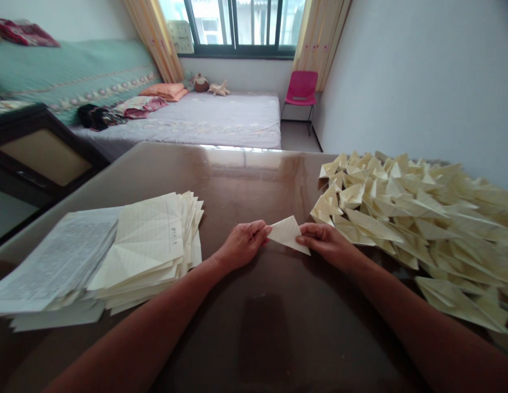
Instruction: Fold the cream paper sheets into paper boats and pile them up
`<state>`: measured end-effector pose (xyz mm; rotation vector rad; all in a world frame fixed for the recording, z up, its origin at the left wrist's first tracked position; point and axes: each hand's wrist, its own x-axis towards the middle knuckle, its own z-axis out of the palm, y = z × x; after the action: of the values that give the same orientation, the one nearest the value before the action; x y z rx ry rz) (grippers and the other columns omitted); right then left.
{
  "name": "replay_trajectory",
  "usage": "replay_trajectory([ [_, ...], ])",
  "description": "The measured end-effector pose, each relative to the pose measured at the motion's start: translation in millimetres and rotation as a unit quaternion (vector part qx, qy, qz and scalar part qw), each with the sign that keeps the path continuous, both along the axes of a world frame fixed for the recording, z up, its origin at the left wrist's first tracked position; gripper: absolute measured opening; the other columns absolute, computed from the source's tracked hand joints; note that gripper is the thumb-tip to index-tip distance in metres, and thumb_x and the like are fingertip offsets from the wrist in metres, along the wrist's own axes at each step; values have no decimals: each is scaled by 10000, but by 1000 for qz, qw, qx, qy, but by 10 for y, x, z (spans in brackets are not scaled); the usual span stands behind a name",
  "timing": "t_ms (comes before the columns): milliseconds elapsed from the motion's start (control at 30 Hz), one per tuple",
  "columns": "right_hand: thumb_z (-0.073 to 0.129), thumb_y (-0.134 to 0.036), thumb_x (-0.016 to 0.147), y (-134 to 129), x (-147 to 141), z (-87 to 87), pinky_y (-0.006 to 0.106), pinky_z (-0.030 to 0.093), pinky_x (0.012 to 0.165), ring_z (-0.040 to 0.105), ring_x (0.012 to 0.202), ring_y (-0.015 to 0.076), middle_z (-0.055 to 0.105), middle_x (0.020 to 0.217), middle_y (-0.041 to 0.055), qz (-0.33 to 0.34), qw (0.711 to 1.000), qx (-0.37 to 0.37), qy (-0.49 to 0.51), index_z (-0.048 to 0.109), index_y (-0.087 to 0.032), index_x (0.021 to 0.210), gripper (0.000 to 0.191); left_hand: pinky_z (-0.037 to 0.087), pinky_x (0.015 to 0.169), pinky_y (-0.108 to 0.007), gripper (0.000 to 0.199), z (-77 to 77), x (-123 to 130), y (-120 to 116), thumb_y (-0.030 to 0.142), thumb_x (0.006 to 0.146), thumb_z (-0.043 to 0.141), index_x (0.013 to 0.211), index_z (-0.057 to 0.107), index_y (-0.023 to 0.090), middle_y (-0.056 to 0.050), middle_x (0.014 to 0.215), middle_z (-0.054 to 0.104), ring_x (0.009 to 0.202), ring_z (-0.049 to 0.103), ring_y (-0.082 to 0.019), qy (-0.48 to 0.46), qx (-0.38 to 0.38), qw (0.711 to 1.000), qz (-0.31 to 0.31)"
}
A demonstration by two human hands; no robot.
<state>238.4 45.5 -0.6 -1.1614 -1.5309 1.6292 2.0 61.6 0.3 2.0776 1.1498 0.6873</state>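
Note:
A small folded piece of cream paper [290, 233] is held between my two hands above the brown table [254, 305]. My left hand [246, 241] pinches its pointed left end. At its right edge my right hand [322, 242] is closed on it, thumb on the near face. To the left lies a stack of creased cream sheets [145, 234], overlapping a stack of written white sheets [69, 256]. A large heap of folded cream paper pieces [434, 213] spreads over the right side of the table.
Beyond the table are a bed [233, 117] with pillows and soft toys, and a pink chair [302, 88] by the right wall. A dark wooden cabinet [45, 153] stands at the left, near the table's edge.

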Motion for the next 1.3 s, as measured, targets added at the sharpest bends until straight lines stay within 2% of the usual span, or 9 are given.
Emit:
replay_trajectory([
  [267,681,-418,768,-13,-25,-8,282,488,627,650,719,180,720,834,65,-34,999,-33,3,588,-165,1165,480,326,577,-212,422,-14,12,14,391,945,378,614,500,158,35,579,521,563,448,-87,-19,-16,1000,5],
  [367,665,-413,779,-22,-33,-6,302,504,604,640,732,183,684,1072,97,-43,988,94,-111,528,-215,1273,550,314,558,-211,430,11,4,14,386,929,393,580,488,153,36,546,502,542,424,-81,-19,-25,999,11],
  [467,715,-429,732,-85,-92,38,362,528,766,590,1027,251,506,1362,95,-64,921,294,-247,511,-270,1322,644,291,529,-211,418,56,10,-8,373,906,415,559,478,150,43,510,453,521,381,-76,-3,-29,999,18],
  [533,734,-450,712,-145,-153,78,382,512,852,512,1166,281,432,1424,88,-36,888,355,-288,457,-285,1376,738,260,499,-212,417,94,23,-33,372,889,439,535,446,151,53,489,380,504,328,-70,3,-28,1000,10],
  [600,721,-431,733,-189,-208,108,370,516,845,544,1118,259,442,1412,84,5,885,360,-296,414,-297,1403,749,244,485,-211,426,136,39,-63,377,887,448,526,428,151,57,490,338,499,301,-65,-3,-35,999,-19],
  [667,697,-389,764,-205,-244,119,334,531,773,614,923,198,505,1340,84,25,898,340,-278,439,-295,1379,674,259,490,-205,430,173,55,-92,397,896,449,547,456,146,56,502,362,504,324,-64,-23,-49,997,-48],
  [800,684,-342,775,-186,-269,113,267,514,629,572,643,104,590,1137,71,2,935,285,-211,535,-247,1265,521,334,521,-186,334,178,93,-130,436,840,572,685,549,141,39,614,536,562,447,-73,-72,-72,994,-45],
  [1033,633,-323,816,-161,-255,129,250,494,646,567,701,122,618,985,51,25,956,242,-163,546,-190,1243,455,408,575,-174,248,48,95,-82,389,801,650,803,585,150,15,765,620,665,538,-85,-117,-81,989,-41],
  [1300,498,-115,812,-206,-318,30,340,490,872,585,999,205,589,1189,81,8,927,327,-182,445,-237,1347,552,419,600,-225,135,36,205,-216,258,855,514,970,473,201,11,801,587,658,552,-114,-8,22,1000,11],
])
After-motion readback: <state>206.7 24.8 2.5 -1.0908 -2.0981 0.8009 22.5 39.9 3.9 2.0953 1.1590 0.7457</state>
